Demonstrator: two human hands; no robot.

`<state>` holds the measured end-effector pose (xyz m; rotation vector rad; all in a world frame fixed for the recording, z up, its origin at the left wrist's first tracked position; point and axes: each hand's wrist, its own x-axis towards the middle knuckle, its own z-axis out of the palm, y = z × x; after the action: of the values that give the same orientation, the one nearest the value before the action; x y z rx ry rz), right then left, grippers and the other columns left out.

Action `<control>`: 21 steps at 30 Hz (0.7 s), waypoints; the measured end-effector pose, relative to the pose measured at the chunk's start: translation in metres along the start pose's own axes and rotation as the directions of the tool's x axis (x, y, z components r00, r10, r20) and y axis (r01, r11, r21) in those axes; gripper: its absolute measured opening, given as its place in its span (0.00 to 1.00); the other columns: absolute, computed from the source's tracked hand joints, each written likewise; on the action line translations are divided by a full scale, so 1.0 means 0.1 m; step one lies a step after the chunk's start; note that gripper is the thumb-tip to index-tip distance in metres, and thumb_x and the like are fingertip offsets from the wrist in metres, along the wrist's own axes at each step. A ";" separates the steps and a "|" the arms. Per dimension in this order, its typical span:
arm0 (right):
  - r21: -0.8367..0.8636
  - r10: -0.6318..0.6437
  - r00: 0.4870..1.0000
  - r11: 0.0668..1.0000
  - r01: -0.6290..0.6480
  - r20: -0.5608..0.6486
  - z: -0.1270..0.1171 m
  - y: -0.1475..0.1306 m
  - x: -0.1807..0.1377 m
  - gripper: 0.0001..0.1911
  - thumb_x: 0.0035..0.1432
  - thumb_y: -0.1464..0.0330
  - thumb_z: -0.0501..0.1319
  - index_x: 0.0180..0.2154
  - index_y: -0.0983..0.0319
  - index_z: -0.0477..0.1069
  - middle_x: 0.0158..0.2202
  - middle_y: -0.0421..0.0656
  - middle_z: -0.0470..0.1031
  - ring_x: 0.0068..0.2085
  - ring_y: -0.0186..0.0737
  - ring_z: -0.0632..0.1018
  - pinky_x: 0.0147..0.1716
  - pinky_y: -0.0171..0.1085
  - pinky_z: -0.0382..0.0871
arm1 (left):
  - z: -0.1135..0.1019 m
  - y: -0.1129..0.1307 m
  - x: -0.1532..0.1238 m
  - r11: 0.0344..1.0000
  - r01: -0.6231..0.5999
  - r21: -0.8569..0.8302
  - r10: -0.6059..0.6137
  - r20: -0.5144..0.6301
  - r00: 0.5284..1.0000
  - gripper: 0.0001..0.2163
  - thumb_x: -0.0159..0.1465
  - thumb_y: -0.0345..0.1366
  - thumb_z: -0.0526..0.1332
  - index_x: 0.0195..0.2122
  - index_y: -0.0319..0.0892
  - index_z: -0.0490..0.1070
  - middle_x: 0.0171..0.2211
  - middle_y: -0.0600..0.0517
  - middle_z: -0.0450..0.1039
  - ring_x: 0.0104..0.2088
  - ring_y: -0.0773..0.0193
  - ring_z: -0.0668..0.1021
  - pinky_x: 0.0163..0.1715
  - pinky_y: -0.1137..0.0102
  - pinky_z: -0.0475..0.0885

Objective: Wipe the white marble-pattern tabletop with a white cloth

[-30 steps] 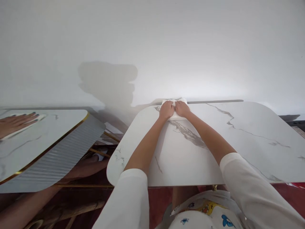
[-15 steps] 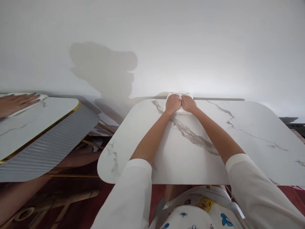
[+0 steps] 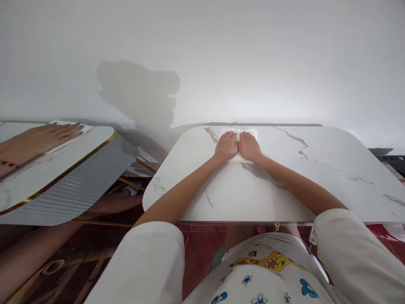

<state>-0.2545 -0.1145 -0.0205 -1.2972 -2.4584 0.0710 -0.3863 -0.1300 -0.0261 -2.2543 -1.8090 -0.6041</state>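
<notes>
A white cloth (image 3: 249, 133) lies on the white marble table (image 3: 316, 177), a little short of its far edge. My left hand (image 3: 225, 147) and my right hand (image 3: 249, 146) rest side by side on the cloth, thumbs touching. Both hands lie flat with the fingers stretched forward, pressing the cloth down onto the tabletop. Most of the cloth is hidden under my hands. Both arms reach straight out over the table.
A second marble table (image 3: 79, 177) with a gold rim and ribbed side stands at the left. Another person's hand (image 3: 38, 139) lies flat on a cloth there. A white wall (image 3: 221, 63) rises right behind both tables. Red floor and wooden chair parts show below.
My two hands have drawn the cloth back from the table's far edge toward me, and the fingers have flattened out. The other person's hand has slid right along the left table.
</notes>
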 end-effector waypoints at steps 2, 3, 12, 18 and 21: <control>0.003 0.004 1.000 1.000 -0.005 0.006 -0.05 -0.13 -0.21 0.26 0.68 0.71 0.43 0.62 0.78 0.60 0.65 0.60 0.62 0.66 0.57 0.62 0.63 0.50 0.53 | -0.09 0.07 -0.21 1.000 -0.020 0.001 0.020 -0.009 1.000 0.17 0.64 0.29 0.47 0.49 0.35 0.70 0.51 0.37 0.73 0.56 0.50 0.72 0.58 0.55 0.66; 0.005 0.008 1.000 1.000 -0.008 0.010 -0.08 -0.19 -0.32 0.27 0.68 0.71 0.44 0.62 0.78 0.59 0.65 0.60 0.62 0.66 0.57 0.61 0.64 0.50 0.53 | -0.13 0.11 -0.32 1.000 -0.029 0.002 0.029 -0.014 0.999 0.17 0.64 0.29 0.46 0.49 0.35 0.70 0.52 0.37 0.73 0.56 0.50 0.72 0.59 0.55 0.66; 0.050 0.016 0.999 0.999 -0.018 0.038 -0.30 -0.79 -1.24 0.27 0.68 0.71 0.47 0.63 0.78 0.59 0.66 0.61 0.60 0.67 0.55 0.61 0.65 0.50 0.52 | -0.56 0.46 -1.34 0.998 0.030 0.058 -0.033 0.053 0.998 0.23 0.66 0.32 0.45 0.59 0.30 0.64 0.60 0.36 0.67 0.63 0.50 0.67 0.63 0.52 0.62; 0.086 -0.027 0.998 0.996 0.023 0.048 -0.32 -1.11 -1.63 0.28 0.68 0.68 0.44 0.64 0.74 0.59 0.67 0.59 0.59 0.68 0.56 0.60 0.65 0.52 0.54 | -0.81 0.57 -1.87 0.995 0.091 0.041 -0.093 0.055 0.994 0.24 0.65 0.34 0.45 0.61 0.34 0.65 0.61 0.37 0.66 0.64 0.50 0.67 0.65 0.53 0.61; 0.096 -0.041 0.997 0.995 0.035 0.063 -0.35 -1.15 -1.73 0.29 0.68 0.67 0.43 0.65 0.72 0.59 0.68 0.57 0.57 0.69 0.53 0.58 0.66 0.52 0.53 | -0.86 0.65 -2.00 0.989 0.143 0.028 -0.144 0.011 0.990 0.25 0.64 0.33 0.46 0.63 0.41 0.63 0.62 0.41 0.66 0.64 0.50 0.66 0.64 0.51 0.61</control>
<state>-0.2443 -0.3251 -0.0136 -1.2254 -2.5007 0.2216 -0.3746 -0.3564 -0.0269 -2.1285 -1.9860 -0.5863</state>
